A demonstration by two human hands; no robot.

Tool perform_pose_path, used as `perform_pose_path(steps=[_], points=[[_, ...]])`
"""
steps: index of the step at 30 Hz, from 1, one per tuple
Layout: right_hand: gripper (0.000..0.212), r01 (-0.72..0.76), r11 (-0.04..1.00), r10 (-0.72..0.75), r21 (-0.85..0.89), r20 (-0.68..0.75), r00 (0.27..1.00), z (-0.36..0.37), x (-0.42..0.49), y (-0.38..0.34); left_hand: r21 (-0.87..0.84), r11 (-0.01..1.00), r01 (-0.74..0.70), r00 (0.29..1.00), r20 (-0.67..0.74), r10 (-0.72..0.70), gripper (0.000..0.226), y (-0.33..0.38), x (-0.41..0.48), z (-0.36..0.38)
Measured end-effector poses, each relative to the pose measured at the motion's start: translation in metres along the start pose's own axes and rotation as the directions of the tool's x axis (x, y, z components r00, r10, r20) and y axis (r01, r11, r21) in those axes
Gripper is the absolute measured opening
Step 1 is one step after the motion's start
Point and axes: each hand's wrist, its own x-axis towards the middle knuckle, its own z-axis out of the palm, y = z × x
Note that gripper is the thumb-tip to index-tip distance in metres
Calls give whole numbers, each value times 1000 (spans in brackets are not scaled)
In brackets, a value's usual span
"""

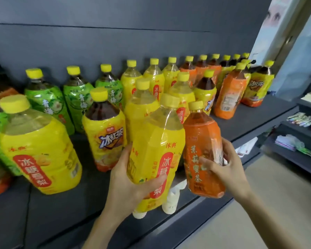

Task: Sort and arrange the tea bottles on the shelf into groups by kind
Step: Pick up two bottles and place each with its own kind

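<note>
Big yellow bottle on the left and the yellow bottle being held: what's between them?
In the head view, a dark-tea bottle with a yellow label stands between them, slightly further back on the shelf.

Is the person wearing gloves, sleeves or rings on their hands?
No. The left hand and right hand are both bare: no gloves, no rings on the fingers that show, no watch or bracelet. Both forearms are uncovered to the picture's edge, so no sleeves show.

Bare left hand (127, 180) and bare right hand (228, 168) on slender bare forearms, seen below the front edge of the shelf (250, 120).
</note>
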Motion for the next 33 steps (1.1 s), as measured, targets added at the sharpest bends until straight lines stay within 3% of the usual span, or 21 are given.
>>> perform_pose_path(steps=[16, 25, 33], points=[[74, 89, 991, -113, 98, 274, 955, -145, 145, 38, -67, 997, 23, 939, -340, -44, 101, 18, 62, 186], [78, 27, 986, -70, 164, 261, 963, -174, 182, 57, -62, 994, 92, 944, -311, -107, 113, 17, 90, 232], [81, 92, 985, -128, 143, 269, 954, -203, 211, 65, -91, 991, 102, 932, -340, -127, 109, 15, 122, 264]])
